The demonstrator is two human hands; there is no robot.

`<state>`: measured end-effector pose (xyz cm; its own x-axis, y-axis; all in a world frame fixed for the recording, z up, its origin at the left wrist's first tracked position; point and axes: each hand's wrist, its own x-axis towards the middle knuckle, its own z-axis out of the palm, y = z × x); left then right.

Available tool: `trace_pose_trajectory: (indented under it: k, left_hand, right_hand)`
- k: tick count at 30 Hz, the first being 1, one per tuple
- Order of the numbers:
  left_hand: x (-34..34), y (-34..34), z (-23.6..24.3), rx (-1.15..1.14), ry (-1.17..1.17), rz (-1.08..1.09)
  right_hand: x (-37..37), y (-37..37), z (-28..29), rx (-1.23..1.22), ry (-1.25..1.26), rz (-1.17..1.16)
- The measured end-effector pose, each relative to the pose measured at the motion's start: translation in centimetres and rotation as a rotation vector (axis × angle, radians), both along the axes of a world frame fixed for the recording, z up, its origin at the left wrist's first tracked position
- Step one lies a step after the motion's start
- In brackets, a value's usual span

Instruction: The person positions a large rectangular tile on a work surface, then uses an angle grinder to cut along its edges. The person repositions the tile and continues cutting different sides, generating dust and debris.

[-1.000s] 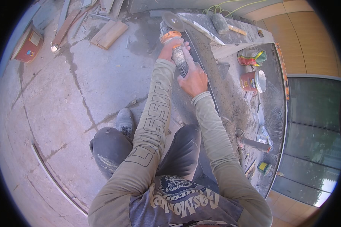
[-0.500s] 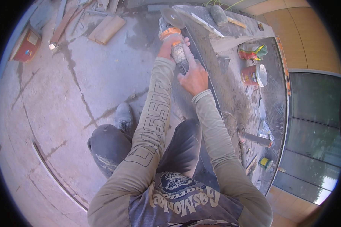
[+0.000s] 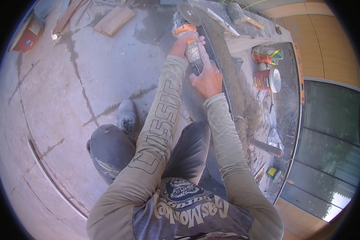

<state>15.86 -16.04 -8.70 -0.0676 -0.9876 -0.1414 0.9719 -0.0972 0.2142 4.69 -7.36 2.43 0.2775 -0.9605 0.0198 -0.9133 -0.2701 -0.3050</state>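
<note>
An angle grinder (image 3: 193, 52) with an orange collar and a worn, dusty body is held in both hands. Near its head, my left hand (image 3: 183, 45) wraps around the body just behind the collar. Further back, my right hand (image 3: 209, 79) closes around the rear part, with one finger stretched forward along the housing. The thin round disc (image 3: 189, 14) sits at the far end, beside the long edge of a grey, dust-covered slab (image 3: 217, 52). I cannot tell whether the disc touches that edge or is spinning.
A mallet (image 3: 237, 13) with a wooden handle lies at the far right. On the right stand a brown-red tub (image 3: 264, 80), a crumpled colourful bag (image 3: 264, 56), a pipe (image 3: 267, 147) and a small yellow-green tin (image 3: 273, 173). Far left are a reddish bucket (image 3: 28, 37) and a board (image 3: 115, 21).
The whole view has shifted slightly, with the grinder and hands appearing a little further right and up. My grip on the grinder looks the same.
</note>
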Motion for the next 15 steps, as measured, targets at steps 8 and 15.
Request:
trace_pose_trajectory:
  k: [8,15]
  left_hand:
    - [-0.7,0.5,-0.2,0.006,0.017,-0.001]
    - [-1.2,1.0,-0.2,0.015,0.01,-0.002]
  right_hand:
    - [-0.6,0.4,-0.3,-0.005,0.02,-0.004]
    - [-1.1,1.0,-0.3,-0.01,0.017,0.005]
